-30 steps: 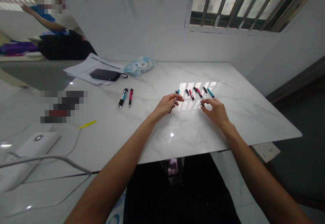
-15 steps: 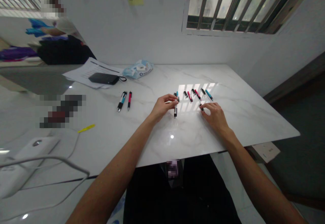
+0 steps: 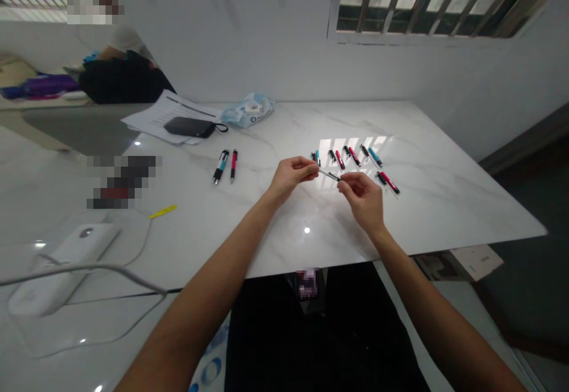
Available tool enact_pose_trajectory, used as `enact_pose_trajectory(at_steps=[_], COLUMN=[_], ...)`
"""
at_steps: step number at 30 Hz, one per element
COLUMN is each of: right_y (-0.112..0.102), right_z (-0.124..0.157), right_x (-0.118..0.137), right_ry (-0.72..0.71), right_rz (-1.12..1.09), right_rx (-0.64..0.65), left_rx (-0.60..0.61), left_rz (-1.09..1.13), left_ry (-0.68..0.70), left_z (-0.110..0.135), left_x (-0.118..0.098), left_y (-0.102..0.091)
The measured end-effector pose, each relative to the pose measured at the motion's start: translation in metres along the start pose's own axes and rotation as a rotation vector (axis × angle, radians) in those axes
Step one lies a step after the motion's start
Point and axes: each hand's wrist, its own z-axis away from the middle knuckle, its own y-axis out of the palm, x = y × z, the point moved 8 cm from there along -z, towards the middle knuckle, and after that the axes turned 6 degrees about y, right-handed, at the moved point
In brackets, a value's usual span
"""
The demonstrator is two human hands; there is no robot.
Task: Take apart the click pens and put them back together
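Note:
My left hand and my right hand hover above the white marble table, pinching a slim black-and-silver pen part between them. Its left end sits in my left fingertips and its dark right end in my right fingertips. Just beyond my hands lies a row of pen parts in black, red and teal. A red-and-black pen part lies apart, to the right of my right hand. Farther left lie a teal pen and a red pen, side by side.
Papers under a black pouch and a plastic bag lie at the table's far edge. A yellow strip and a white corded device are at the left. A person is at upper left.
My hands have come together and risen from the table. The pen part, held upright by my left hand earlier, now lies crosswise between both hands. My right hand has taken hold of it.

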Motion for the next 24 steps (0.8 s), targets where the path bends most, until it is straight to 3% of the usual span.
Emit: enact_pose_trajectory(at_steps=[9,18,24], right_y=[-0.014,-0.025,-0.056], right_z=[-0.035,-0.028,-0.023], right_x=[0.012,0.007,0.005], right_ry=[-0.013,-0.044,-0.077], right_rz=[-0.126,-0.127,-0.112], right_rx=[-0.050,-0.080,-0.217], left_rx=[0.234,0.251,0.247], left_rz=[-0.071,-0.148,-0.209], left_ry=[-0.069,-0.077,-0.034], left_z=[0.013,0.013,0.010], left_x=[0.001,0.004,0.003], left_y=[0.028,0.028,0.023])
